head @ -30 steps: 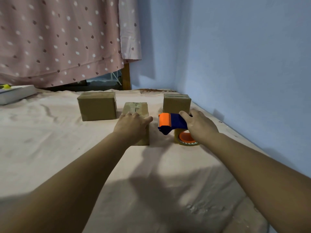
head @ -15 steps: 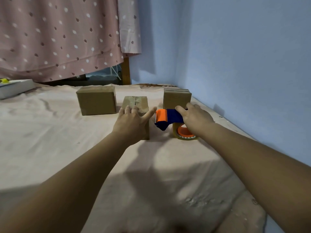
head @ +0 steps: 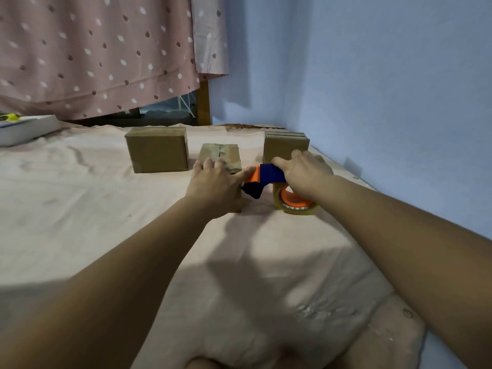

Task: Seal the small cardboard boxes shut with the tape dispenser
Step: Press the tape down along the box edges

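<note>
Pink bedsheet (head: 80,214) — 3 boxes (head: 157,153) (head: 220,155) (head: 282,148) | 1 tape dispenser (head: 269,174) | 2 hands (head: 213,188) (head: 306,172)

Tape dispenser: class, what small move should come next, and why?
Probably swing the tape dispenser left onto the top of the middle box. The right hand grips it just beside that box, and the left hand rests on the box, apparently steadying it.

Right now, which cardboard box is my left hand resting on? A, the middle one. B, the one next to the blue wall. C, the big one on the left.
A: the left hand lies with its fingers on top of the middle box, while the right hand grips the tape dispenser beside it.
</note>
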